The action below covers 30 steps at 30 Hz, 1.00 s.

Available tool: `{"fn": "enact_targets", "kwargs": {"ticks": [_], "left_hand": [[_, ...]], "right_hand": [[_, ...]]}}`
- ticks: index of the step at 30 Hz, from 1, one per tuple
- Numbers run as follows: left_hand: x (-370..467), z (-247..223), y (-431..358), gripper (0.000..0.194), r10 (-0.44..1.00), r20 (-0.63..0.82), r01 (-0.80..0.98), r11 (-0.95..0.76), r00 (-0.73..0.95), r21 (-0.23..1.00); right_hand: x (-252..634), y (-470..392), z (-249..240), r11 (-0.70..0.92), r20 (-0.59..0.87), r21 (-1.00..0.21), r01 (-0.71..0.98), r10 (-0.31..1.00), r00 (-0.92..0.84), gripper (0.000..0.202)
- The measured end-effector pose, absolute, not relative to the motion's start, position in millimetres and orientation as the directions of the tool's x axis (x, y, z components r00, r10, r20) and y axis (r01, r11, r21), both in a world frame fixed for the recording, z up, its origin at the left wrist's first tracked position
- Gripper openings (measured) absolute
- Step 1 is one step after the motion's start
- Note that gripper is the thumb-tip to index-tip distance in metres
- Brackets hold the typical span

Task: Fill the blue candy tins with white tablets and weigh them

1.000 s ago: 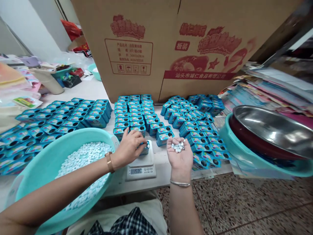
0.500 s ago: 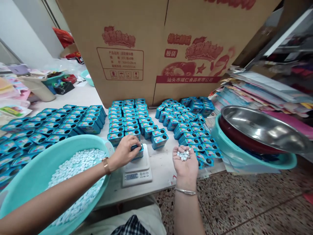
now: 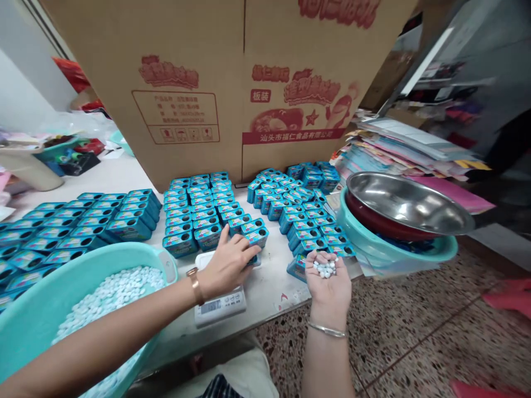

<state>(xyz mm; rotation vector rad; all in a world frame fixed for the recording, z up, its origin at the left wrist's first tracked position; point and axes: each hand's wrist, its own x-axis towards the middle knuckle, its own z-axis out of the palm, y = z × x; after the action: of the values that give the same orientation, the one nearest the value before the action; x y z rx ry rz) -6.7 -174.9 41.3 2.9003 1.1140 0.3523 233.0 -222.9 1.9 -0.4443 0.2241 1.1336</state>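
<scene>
Over the digital scale (image 3: 219, 307), my left hand (image 3: 228, 262) is closed around a blue tin, mostly hidden beneath the fingers; its edge shows by the fingertips. Just beyond is the front tin (image 3: 256, 233) of the middle group. My right hand (image 3: 329, 276) is palm up and cupped, holding a small heap of pale candies (image 3: 324, 267) beside the right-hand group of tins (image 3: 309, 246). At the left, a turquoise basin (image 3: 25, 309) holds many loose pale candies (image 3: 112, 293), partly covered by my left forearm.
More blue tins (image 3: 128, 228) stand in rows at the left. A large cardboard box (image 3: 186, 33) rises behind. At the right are a metal bowl (image 3: 406, 204) on a turquoise basin (image 3: 365, 246) and stacked printed sheets (image 3: 402, 149).
My left hand has moved right across the scale with the tin, towards the middle group's front. My right hand has shifted right, still holding candies. The view has turned right.
</scene>
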Motion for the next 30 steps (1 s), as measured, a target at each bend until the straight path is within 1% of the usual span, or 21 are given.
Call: {"fn": "enact_targets", "kwargs": {"ticks": [3, 6, 7, 9, 11, 12, 15, 19, 22, 25, 26, 28, 30], "left_hand": [[29.5, 30.7, -158.6, 0.023, 0.634, 0.222, 0.644, -0.765, 0.741, 0.033], [57.5, 19.3, -142.5, 0.022, 0.638, 0.211, 0.653, -0.757, 0.741, -0.002], [65.3, 17.1, -139.5, 0.026, 0.643, 0.219, 0.660, -0.751, 0.734, -0.004], [79.9, 14.9, -139.0, 0.040, 0.645, 0.245, 0.666, -0.746, 0.724, -0.004], [94.3, 13.3, -145.6, 0.055, 0.616, 0.253, 0.634, -0.773, 0.746, 0.012], [101.5, 11.8, -150.6, 0.058, 0.592, 0.244, 0.603, -0.797, 0.768, 0.036], [122.4, 2.5, -165.6, 0.053, 0.538, 0.201, 0.524, -0.843, 0.819, 0.122], [134.3, -8.6, -171.9, 0.040, 0.570, 0.183, 0.550, -0.822, 0.801, 0.150], [114.9, 0.5, -175.3, 0.034, 0.577, 0.189, 0.553, -0.816, 0.794, 0.169], [66.3, 24.4, -187.5, 0.029, 0.609, 0.228, 0.561, -0.791, 0.760, 0.244], [45.7, 33.0, -192.0, 0.028, 0.635, 0.234, 0.578, -0.770, 0.736, 0.271], [3.0, 46.8, -197.6, 0.031, 0.705, 0.224, 0.646, -0.707, 0.673, 0.287], [-36.0, 52.4, -197.5, 0.033, 0.777, 0.218, 0.731, -0.629, 0.590, 0.265]], "right_hand": [[239.9, -228.5, 5.9, 0.375, -0.404, -0.228, -0.898, 0.803, 0.438, 0.017], [254.4, -236.8, 4.5, 0.407, -0.391, -0.262, -0.875, 0.784, 0.482, 0.015], [260.4, -240.0, 2.7, 0.418, -0.380, -0.280, -0.864, 0.778, 0.500, 0.013], [271.8, -245.7, -1.4, 0.440, -0.358, -0.316, -0.841, 0.766, 0.535, 0.010], [280.1, -249.4, -4.6, 0.456, -0.353, -0.332, -0.826, 0.752, 0.557, 0.009], [282.5, -250.2, -5.4, 0.462, -0.362, -0.328, -0.824, 0.744, 0.562, 0.009], [282.6, -249.2, -5.4, 0.464, -0.379, -0.294, -0.835, 0.746, 0.548, 0.009], [276.7, -246.2, -4.7, 0.439, -0.345, -0.306, -0.845, 0.776, 0.528, 0.008], [276.3, -247.4, -4.0, 0.430, -0.325, -0.297, -0.853, 0.794, 0.513, 0.009], [277.5, -250.3, -1.5, 0.437, -0.325, -0.274, -0.857, 0.797, 0.510, 0.009], [276.9, -250.5, -0.5, 0.438, -0.331, -0.273, -0.857, 0.793, 0.511, 0.010], [272.3, -248.6, 0.9, 0.432, -0.339, -0.282, -0.857, 0.791, 0.510, 0.011], [262.3, -242.6, 1.2, 0.402, -0.348, -0.293, -0.868, 0.801, 0.488, 0.012]]}}
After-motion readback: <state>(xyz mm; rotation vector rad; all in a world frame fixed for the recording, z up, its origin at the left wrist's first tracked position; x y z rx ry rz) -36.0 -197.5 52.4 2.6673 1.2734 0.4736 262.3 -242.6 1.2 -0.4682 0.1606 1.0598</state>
